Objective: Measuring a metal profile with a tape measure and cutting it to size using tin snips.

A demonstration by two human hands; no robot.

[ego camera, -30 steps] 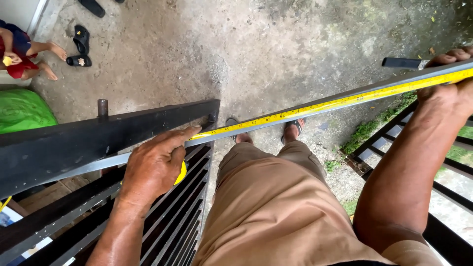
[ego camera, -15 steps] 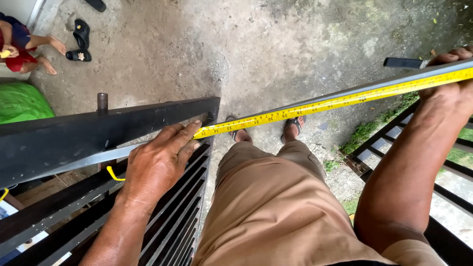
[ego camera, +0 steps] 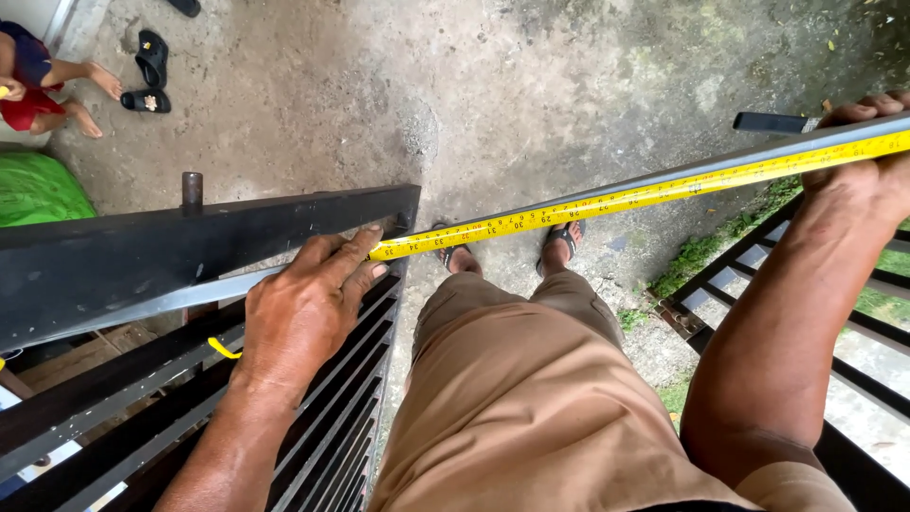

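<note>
While the left hand (ego camera: 308,308) presses the yellow tape (ego camera: 626,197) flat against the black gate (ego camera: 142,246), the right hand (ego camera: 867,156) grips its far end.

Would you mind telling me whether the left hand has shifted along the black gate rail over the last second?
Yes. The left hand has slid along the black gate rail towards its end corner, its fingertips now pressing the yellow tape measure there.

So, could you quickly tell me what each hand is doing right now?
Left hand: fingers pressing the yellow tape measure end onto the black gate rail.
Right hand: gripping the tape against the grey bar.
</note>
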